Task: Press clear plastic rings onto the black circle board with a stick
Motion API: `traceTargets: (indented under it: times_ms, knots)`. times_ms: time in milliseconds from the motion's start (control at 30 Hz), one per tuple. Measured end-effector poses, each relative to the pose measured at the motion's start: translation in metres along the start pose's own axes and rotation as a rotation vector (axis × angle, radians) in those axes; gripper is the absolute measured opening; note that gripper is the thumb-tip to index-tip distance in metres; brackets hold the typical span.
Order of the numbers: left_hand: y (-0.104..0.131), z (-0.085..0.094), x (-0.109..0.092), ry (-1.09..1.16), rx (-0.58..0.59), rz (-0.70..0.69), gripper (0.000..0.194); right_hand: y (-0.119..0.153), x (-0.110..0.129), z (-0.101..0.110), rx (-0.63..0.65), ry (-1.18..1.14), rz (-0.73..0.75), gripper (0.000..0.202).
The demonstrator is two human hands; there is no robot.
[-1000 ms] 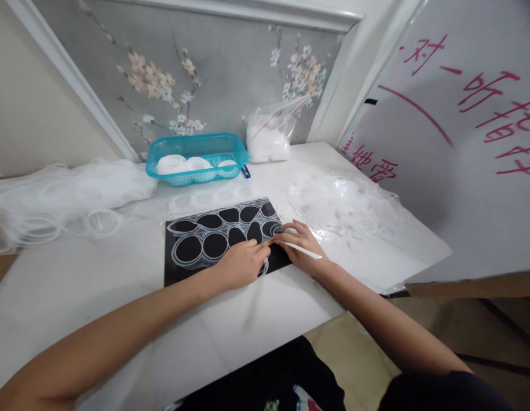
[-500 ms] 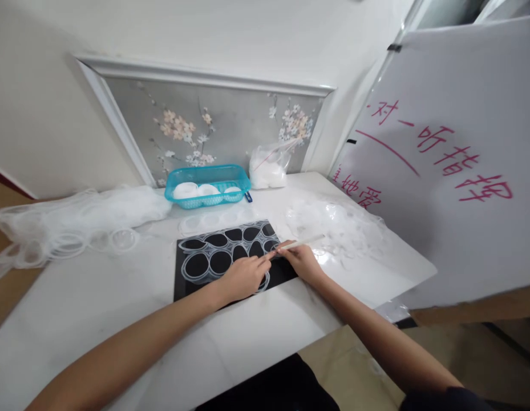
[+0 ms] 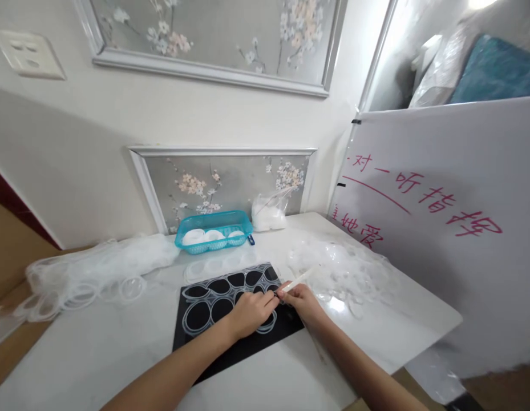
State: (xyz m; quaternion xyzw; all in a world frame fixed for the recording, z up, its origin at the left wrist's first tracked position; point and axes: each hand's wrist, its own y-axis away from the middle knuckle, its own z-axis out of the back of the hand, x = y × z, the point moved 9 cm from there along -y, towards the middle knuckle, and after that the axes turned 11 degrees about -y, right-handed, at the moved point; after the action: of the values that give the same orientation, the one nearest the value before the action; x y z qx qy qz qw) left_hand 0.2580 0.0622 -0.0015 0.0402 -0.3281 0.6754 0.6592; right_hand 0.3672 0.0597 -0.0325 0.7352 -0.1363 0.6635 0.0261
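Observation:
A black mat point(image 3: 239, 357) lies on the white table, carrying a translucent sheet point(image 3: 211, 303) with round openings. My left hand point(image 3: 251, 314) rests over the sheet's right part, its fingers together near its edge; whatever lies under the fingertips is too small to make out. Beside it, my right hand point(image 3: 302, 299) is closed around a thin white tool point(image 3: 299, 279), whose tip is close to the left fingertips at the sheet.
Behind the mat stand a blue tray point(image 3: 213, 246) with white discs and a plastic bag point(image 3: 268, 214) of white material. Translucent rings point(image 3: 106, 265) pile up at left, and clear scraps point(image 3: 337, 268) lie at right. A whiteboard point(image 3: 440, 274) rises beyond the table's right edge.
The view has tilted upward, so the table sits lower and more wall shows. Both hands remain together at the sheet's right part, and the white tool points more steeply up.

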Motion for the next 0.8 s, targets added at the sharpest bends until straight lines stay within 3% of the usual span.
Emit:
traceTargets:
  times_ms: [200,300,400,500,567,667,800]
  knots:
    - [-0.001,-0.009,-0.001,-0.008,0.083,0.002,0.015,0.001,-0.005,-0.008,0.031,0.018,-0.009,0.043]
    - [-0.003,-0.014,0.0,0.053,0.168,0.043,0.014,0.0,-0.001,-0.004,0.017,0.168,0.02,0.039]
    - [-0.001,-0.015,0.001,0.114,0.236,0.075,0.014,-0.007,0.032,0.035,-0.258,0.4,0.178,0.037]
    - [0.003,-0.008,0.007,0.137,0.25,0.122,0.016,-0.013,0.076,0.082,-0.606,0.432,0.281,0.044]
    - [0.005,0.0,0.017,0.173,0.253,0.196,0.016,-0.019,0.106,0.091,-0.694,0.389,0.356,0.047]
    - [0.009,0.02,0.037,0.378,0.196,0.387,0.016,-0.03,0.146,0.071,-0.636,0.27,0.454,0.042]
    - [0.019,0.074,0.069,0.715,-0.049,0.668,0.02,-0.042,0.172,0.002,-0.322,-0.109,0.394,0.03]
